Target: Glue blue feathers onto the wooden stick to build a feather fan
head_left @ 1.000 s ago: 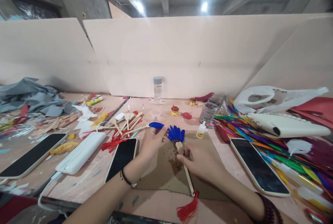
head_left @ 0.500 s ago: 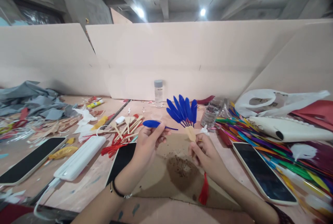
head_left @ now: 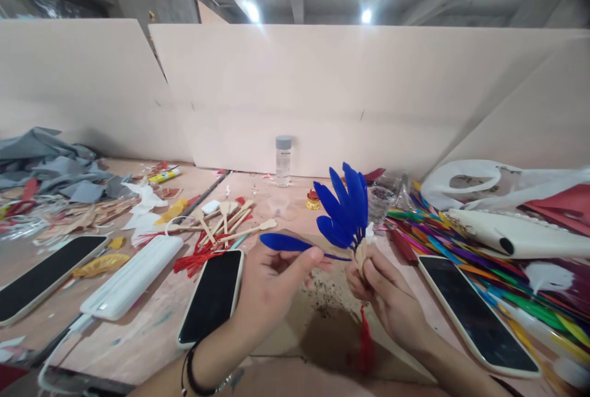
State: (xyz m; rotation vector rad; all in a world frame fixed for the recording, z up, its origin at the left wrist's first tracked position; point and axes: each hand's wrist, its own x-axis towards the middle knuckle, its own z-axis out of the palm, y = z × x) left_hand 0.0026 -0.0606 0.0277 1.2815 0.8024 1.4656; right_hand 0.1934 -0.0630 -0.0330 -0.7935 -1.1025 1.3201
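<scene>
Loose feather (head_left: 284, 242), pinched in left hand (head_left: 267, 289) (quill (head_left: 337, 257) toward right hand (head_left: 389, 295)); feather fan (head_left: 346, 216), base (head_left: 361, 252) pinched in right hand, presumably sparing plumes (head_left: 328, 200).

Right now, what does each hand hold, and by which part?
The left hand pinches a blue feather near the base of its vane; the right hand grips the feather fan by its wooden handle, near the top.
</scene>
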